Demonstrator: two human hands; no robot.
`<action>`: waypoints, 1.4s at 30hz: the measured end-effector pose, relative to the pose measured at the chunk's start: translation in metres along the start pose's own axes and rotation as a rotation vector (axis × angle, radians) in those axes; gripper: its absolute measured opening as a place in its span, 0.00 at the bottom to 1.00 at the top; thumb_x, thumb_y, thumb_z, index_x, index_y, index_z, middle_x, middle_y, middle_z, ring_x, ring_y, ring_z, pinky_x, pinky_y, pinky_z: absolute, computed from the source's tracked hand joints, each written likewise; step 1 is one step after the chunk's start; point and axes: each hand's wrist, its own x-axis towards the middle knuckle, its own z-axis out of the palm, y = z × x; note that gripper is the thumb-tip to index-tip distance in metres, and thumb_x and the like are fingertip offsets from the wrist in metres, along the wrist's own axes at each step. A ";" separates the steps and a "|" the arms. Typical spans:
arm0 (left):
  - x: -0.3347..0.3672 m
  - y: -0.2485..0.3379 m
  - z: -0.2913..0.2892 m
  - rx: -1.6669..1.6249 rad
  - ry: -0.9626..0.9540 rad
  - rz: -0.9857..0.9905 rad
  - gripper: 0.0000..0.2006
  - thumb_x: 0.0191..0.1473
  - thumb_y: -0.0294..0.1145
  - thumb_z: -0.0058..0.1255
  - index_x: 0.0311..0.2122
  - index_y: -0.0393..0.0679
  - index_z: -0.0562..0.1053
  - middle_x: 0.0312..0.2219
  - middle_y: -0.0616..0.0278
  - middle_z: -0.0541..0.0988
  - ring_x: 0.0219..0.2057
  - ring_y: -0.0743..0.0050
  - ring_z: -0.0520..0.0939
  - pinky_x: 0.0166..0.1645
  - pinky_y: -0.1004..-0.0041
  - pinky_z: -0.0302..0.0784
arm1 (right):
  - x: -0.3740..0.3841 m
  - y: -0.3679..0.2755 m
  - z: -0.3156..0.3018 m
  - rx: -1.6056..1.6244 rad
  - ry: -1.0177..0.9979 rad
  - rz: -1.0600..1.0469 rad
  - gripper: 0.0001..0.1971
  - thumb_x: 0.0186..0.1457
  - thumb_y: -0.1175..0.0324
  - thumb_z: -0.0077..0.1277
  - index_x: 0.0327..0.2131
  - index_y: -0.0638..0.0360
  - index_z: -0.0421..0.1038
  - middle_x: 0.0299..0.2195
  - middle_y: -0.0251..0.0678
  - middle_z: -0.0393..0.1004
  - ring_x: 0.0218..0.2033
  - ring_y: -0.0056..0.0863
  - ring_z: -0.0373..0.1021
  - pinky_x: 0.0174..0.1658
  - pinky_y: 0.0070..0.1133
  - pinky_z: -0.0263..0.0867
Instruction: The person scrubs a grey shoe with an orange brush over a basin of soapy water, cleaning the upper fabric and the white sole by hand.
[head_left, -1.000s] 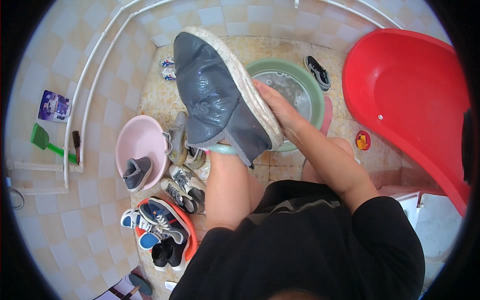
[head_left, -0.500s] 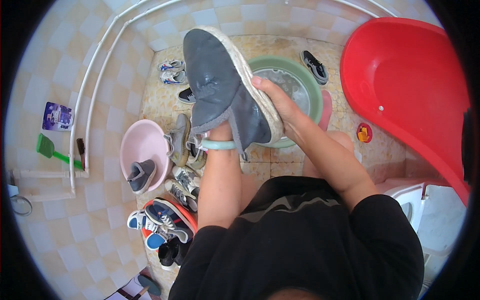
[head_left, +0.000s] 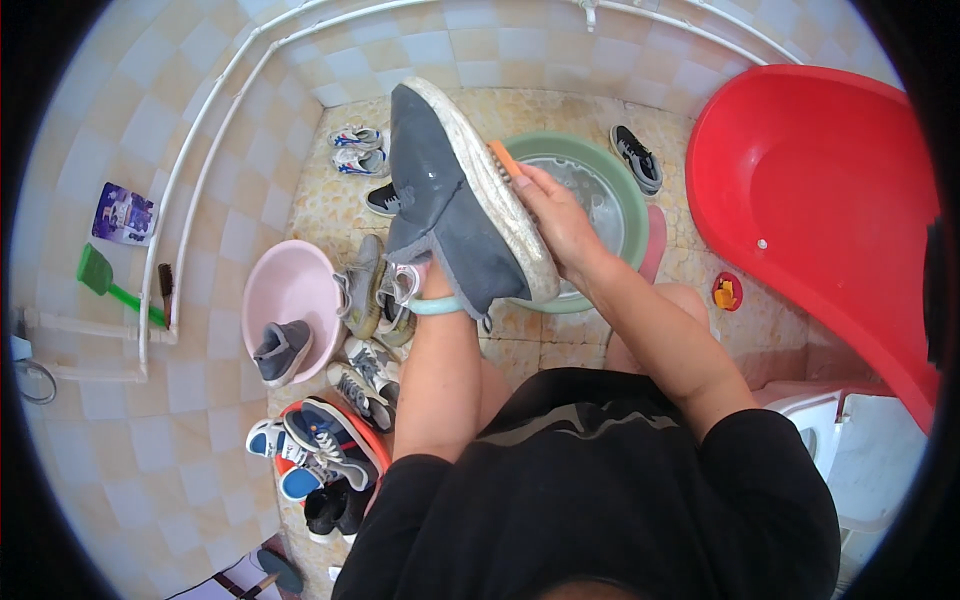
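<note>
A grey shoe [head_left: 440, 175] with a dirty white sole is held up, toe pointing up and away, its surface looking wet. My left hand [head_left: 436, 284] is inside the shoe's opening and bears it; its fingers are hidden, and a pale green bangle [head_left: 440, 306] circles the wrist. Closed around an orange scrubbing brush [head_left: 503, 157], my right hand [head_left: 557, 218] has the bristles at the sole's edge. Behind that hand, a green basin [head_left: 634, 205] with sudsy water rests on the floor.
On the left, a pink basin [head_left: 268, 275] holds another grey shoe [head_left: 282, 352]. Several sneakers stand on the floor, some in an orange container [head_left: 378, 450]. A black sneaker [head_left: 636, 160] lies beyond the green basin. A red bathtub [head_left: 800, 180] fills the right side.
The orange brush now shows in my right hand against the sole's side; before, only the hand showed there. The shoe has turned slightly, exposing more sole. The view has shifted a little.
</note>
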 end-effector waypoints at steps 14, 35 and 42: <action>-0.011 -0.006 -0.005 -0.256 -0.032 -0.142 0.22 0.60 0.48 0.37 0.54 0.46 0.64 0.48 0.59 0.70 0.49 0.64 0.70 0.54 0.68 0.66 | -0.010 -0.056 -0.022 -1.335 -0.270 -1.031 0.25 0.54 0.65 0.51 0.57 0.43 0.64 0.25 0.41 0.65 0.24 0.39 0.66 0.27 0.30 0.63; -0.011 -0.013 -0.003 -0.442 -0.077 -0.268 0.23 0.60 0.52 0.37 0.54 0.48 0.64 0.46 0.62 0.71 0.47 0.67 0.72 0.52 0.69 0.69 | -0.041 -0.030 -0.019 -0.998 -0.346 -0.966 0.23 0.59 0.62 0.42 0.58 0.45 0.60 0.30 0.51 0.71 0.31 0.48 0.70 0.37 0.36 0.68; -0.004 -0.011 0.009 -0.621 -0.142 -0.359 0.24 0.60 0.54 0.37 0.54 0.49 0.64 0.46 0.62 0.71 0.47 0.68 0.72 0.51 0.69 0.70 | 0.023 -0.065 0.002 -1.059 -0.161 -0.586 0.21 0.62 0.61 0.37 0.57 0.50 0.62 0.39 0.50 0.72 0.39 0.44 0.69 0.46 0.31 0.64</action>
